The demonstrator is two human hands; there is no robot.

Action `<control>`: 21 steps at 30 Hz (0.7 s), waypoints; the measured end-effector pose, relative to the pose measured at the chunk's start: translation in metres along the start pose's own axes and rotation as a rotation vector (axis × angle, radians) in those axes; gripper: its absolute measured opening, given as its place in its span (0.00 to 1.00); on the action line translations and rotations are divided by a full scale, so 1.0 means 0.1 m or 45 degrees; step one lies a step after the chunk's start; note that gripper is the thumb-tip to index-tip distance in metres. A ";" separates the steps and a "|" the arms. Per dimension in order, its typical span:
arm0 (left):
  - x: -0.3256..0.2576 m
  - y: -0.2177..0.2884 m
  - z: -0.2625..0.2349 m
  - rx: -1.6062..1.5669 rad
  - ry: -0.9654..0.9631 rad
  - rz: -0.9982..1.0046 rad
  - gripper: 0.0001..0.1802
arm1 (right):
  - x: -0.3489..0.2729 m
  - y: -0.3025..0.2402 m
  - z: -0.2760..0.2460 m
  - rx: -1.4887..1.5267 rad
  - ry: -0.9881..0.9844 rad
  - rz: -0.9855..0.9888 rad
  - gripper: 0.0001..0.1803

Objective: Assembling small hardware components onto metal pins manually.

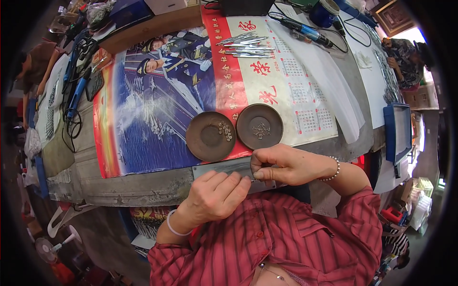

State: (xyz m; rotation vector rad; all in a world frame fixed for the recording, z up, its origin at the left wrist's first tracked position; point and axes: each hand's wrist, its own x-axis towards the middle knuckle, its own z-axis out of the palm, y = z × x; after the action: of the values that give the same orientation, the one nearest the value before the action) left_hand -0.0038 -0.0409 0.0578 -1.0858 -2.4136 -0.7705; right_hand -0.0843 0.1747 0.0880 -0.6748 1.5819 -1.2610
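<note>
My left hand [214, 196] is closed at the front edge of the workbench, with its fingers curled and their tips toward my right hand. My right hand [291, 164] pinches with thumb and forefinger close by. Whatever either hand holds is too small or hidden to name. Beneath the fingers lies a flat grey metal plate [224, 167]. Just beyond the hands stand two round brown dishes. The left dish [199, 136] holds several small nut-like metal pieces [225, 131]; in the right dish [248, 114] lie several short, thin pin-like pieces [261, 130].
A large calendar poster [162, 114] covers much of the bench [119, 188]. Slim silver metal pieces [245, 45] are piled on it. Blue-handled tools [78, 93] with cords lie left, another corded tool [307, 34] at the back. A blue tray [397, 133] is at right. Other people sit at both sides.
</note>
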 end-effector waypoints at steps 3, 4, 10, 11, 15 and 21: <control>-0.01 0.00 0.00 -0.007 -0.007 0.003 0.12 | 0.03 -0.05 0.00 -0.168 -0.005 -0.048 0.10; -0.02 0.00 0.00 -0.006 -0.006 0.003 0.12 | 0.04 -0.07 -0.01 -0.168 -0.006 -0.047 0.10; -0.02 0.00 -0.04 -0.016 0.003 -0.006 0.11 | 0.10 -0.15 -0.03 -0.285 -0.041 -0.092 0.10; -0.02 -0.01 -0.04 -0.020 0.002 -0.003 0.11 | 0.11 -0.15 -0.03 -0.302 -0.068 -0.083 0.10; -0.06 0.00 -0.07 -0.018 -0.014 -0.012 0.11 | 0.15 -0.16 -0.02 -0.383 -0.109 -0.088 0.11; -0.14 -0.01 -0.05 -0.090 -0.033 -0.040 0.11 | 0.23 -0.16 0.02 -0.639 -0.197 -0.116 0.10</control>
State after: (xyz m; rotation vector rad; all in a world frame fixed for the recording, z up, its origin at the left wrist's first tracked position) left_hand 0.0044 -0.0524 0.0538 -1.0934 -2.4473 -0.8635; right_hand -0.0934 0.1493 0.0956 -1.1407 1.7643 -0.8480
